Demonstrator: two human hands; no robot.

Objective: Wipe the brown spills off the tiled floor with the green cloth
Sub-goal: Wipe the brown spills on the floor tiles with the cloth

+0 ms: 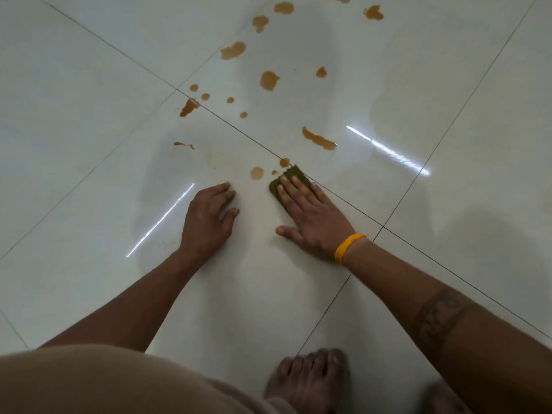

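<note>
My right hand (310, 215) lies flat on the folded green cloth (291, 177), pressing it onto the white tiled floor (89, 85) beside a tile joint. A yellow band circles that wrist. Just ahead of the cloth sit small brown spills (257, 173), and one more touches the cloth's far corner. A longer brown streak (318, 139) lies further right. Several larger brown spots (268, 80) spread across the tile beyond. My left hand (209, 218) rests on the floor to the left of the cloth, fingers bent, holding nothing.
My bare foot (310, 380) stands on the floor at the bottom, with a brown garment (104, 380) at the lower left. Faint wet smears show on the tile ahead of my left hand. Bright light streaks reflect off the glossy tiles.
</note>
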